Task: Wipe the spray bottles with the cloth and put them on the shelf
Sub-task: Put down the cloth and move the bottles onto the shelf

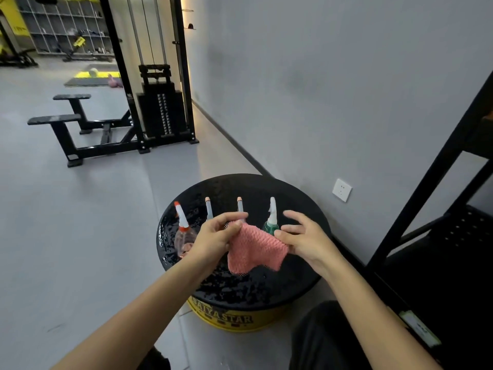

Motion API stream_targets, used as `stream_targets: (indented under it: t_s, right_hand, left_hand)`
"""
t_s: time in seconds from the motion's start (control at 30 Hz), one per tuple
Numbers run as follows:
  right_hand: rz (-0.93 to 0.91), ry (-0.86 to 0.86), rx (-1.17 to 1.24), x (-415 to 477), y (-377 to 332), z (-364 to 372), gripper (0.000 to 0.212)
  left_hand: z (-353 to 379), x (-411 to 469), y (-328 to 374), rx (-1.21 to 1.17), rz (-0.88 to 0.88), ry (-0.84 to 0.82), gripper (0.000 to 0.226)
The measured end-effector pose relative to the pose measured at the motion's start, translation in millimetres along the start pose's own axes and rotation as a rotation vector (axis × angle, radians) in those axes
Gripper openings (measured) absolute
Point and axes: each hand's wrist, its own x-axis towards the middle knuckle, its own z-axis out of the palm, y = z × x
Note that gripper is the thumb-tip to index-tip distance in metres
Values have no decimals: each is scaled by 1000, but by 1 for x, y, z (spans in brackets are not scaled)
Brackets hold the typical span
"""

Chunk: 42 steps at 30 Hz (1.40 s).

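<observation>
Several spray bottles stand in a row on a round black stool top [266,188]. At the left is a clear bottle with pink liquid [183,233] and an orange-tipped white nozzle. Two slim bottles [209,209] [240,205] stand in the middle, their lower parts hidden behind my left hand. A green bottle [270,225] with a white trigger is at the right. A pink waffle cloth [253,249] hangs over the stool between my hands. My left hand [216,236] pinches its upper left corner. My right hand [301,236] holds its right edge, fingers spread.
The stool has a yellow side with lettering [226,319]. A black metal shelf frame [440,236] stands at the right against the grey wall, near a white socket [342,190]. A cable weight machine [160,102] and bench [69,124] stand on the floor behind.
</observation>
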Motion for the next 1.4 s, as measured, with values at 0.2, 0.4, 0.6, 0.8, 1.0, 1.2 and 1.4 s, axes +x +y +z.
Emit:
stream_targets:
  t_s: [0.2, 0.4, 0.6, 0.8, 1.0, 1.2, 1.4]
  right_hand:
    - [-107, -124, -291, -5, -1, -8, 34]
    - [-121, 47, -645, 8, 13, -17, 14]
    - [-51, 168, -670, 27, 39, -56, 25]
    - [12, 222, -728, 49, 71, -95, 11]
    - [79, 342, -678, 83, 108, -115, 9]
    - [14, 525, -583, 132, 134, -127, 11]
    - [-113, 645, -455, 168, 151, -132, 10]
  left_hand:
    - [-9, 6, -3, 231, 35, -71, 32]
    - [5, 27, -18, 845, 225, -158, 42]
    - [34, 61, -46, 1048, 287, -182, 18]
    - [69, 97, -78, 1087, 244, -257, 27]
    - [100, 135, -107, 1153, 148, -219, 23]
    - [126, 176, -142, 969, 147, -191, 10]
    - [147, 215, -173, 707, 229, -45, 22]
